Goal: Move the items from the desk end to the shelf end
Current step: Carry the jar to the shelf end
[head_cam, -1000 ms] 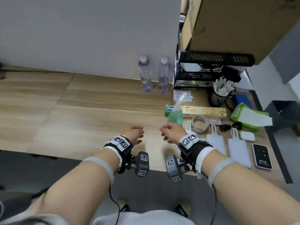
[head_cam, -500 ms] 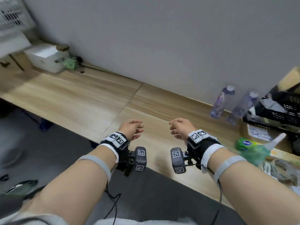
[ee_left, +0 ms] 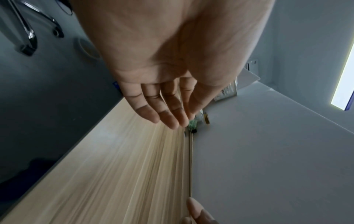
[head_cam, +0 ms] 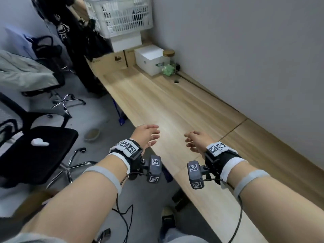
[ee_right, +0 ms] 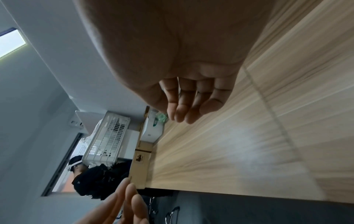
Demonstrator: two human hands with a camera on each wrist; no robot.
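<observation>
Both of my hands hover empty over the long wooden desk (head_cam: 175, 106). My left hand (head_cam: 147, 135) is above the desk's front edge, fingers relaxed and nearly straight (ee_left: 168, 112). About a hand's width to its right, my right hand (head_cam: 196, 141) hangs with fingers loosely curled (ee_right: 191, 106). At the far desk end stand a white box (head_cam: 149, 59), a glass jar with a wooden lid (head_cam: 169, 56) and a small green item (head_cam: 168, 69) against the wall, well beyond both hands. The same box (ee_right: 153, 128) and green item (ee_right: 161, 117) show in the right wrist view.
A cardboard box (head_cam: 108, 63) and a white slatted basket (head_cam: 119, 14) close off the desk's far end. A cable hole (head_cam: 176, 81) lies near the wall. Black office chairs (head_cam: 35, 151) stand on the floor to the left. A person in black (ee_right: 91, 181) is by the window.
The view has swung left, away from the shelf end with its bottles and green spray bottle, to the other desk end. Both hands stayed in front, empty, and their fingers opened a little.
</observation>
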